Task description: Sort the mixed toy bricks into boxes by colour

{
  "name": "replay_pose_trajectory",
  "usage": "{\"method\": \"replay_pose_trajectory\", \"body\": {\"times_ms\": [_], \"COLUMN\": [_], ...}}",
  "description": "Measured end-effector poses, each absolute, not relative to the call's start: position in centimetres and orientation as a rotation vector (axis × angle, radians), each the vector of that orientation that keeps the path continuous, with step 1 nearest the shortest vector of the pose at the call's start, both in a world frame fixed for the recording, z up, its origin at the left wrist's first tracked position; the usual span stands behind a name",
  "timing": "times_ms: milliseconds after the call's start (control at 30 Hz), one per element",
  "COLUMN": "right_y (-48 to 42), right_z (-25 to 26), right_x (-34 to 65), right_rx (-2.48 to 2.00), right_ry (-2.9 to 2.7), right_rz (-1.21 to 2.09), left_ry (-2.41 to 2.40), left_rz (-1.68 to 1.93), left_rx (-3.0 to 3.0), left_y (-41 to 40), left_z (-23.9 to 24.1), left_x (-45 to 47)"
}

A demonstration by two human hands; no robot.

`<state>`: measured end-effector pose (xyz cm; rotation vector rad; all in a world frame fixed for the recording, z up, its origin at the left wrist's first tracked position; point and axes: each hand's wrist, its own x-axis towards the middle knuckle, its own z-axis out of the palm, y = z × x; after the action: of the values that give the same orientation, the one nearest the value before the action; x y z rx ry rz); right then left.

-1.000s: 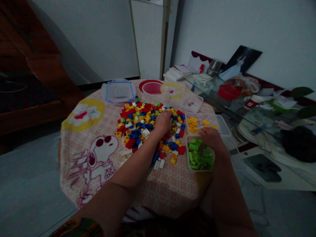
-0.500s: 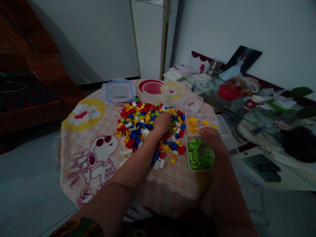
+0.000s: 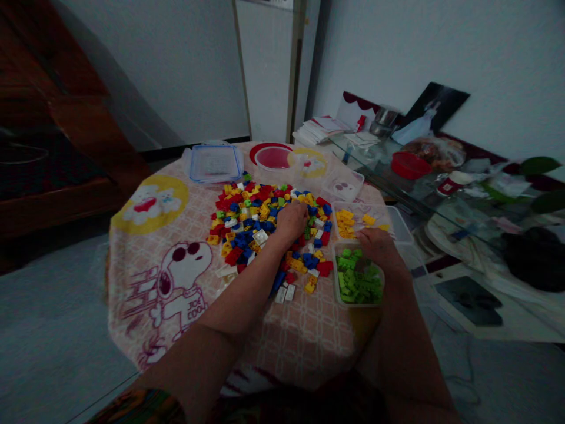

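Observation:
A heap of mixed toy building bricks (image 3: 247,227) in red, blue, yellow, white and green lies on the cloth-covered table. My left hand (image 3: 292,222) reaches into its right side, fingers curled down among the bricks; their tips and anything between them are hidden. Over the near edge of a clear plastic box with yellow bricks (image 3: 345,222) is my right hand (image 3: 378,244), its fingers bent and close together. What they hold, if anything, does not show. Just below that hand, a second clear box (image 3: 336,294) holds green bricks (image 3: 358,280).
Toward the table's far edge are a blue-rimmed lid (image 3: 215,164), a pink-red tub (image 3: 274,158) and a clear container (image 3: 343,186). A cluttered glass shelf (image 3: 399,191) with papers, a red bowl (image 3: 410,165) and a cup (image 3: 448,185) runs along the right.

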<state>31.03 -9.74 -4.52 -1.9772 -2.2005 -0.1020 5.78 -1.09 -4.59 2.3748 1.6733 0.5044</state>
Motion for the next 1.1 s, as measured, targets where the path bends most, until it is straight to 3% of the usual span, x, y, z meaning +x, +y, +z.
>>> {"method": "replay_pose_trajectory", "body": {"times_ms": [233, 500, 767, 1100], "right_y": [-9.6, -9.6, -9.8, -9.8], "right_z": [-4.5, -4.7, -4.3, -4.3], "right_x": [31.1, 31.2, 30.8, 30.8], "right_rx": [-1.97, -1.941, -1.961, -2.009], "right_ry": [-2.196, -2.203, -2.207, -2.2], "right_rz": [-0.084, -0.114, -0.093, -0.1], "left_ry": [1.611, 1.149, 0.762, 1.256], "left_rz": [0.601, 0.948, 0.925, 0.789], "left_rx": [2.345, 2.265, 2.368, 2.383], "left_y": [-1.2, -2.1, -4.0, -1.4], "left_z": [-4.2, -4.0, -5.1, -3.8], "left_x": [5.8, 7.7, 10.0, 6.5]}}
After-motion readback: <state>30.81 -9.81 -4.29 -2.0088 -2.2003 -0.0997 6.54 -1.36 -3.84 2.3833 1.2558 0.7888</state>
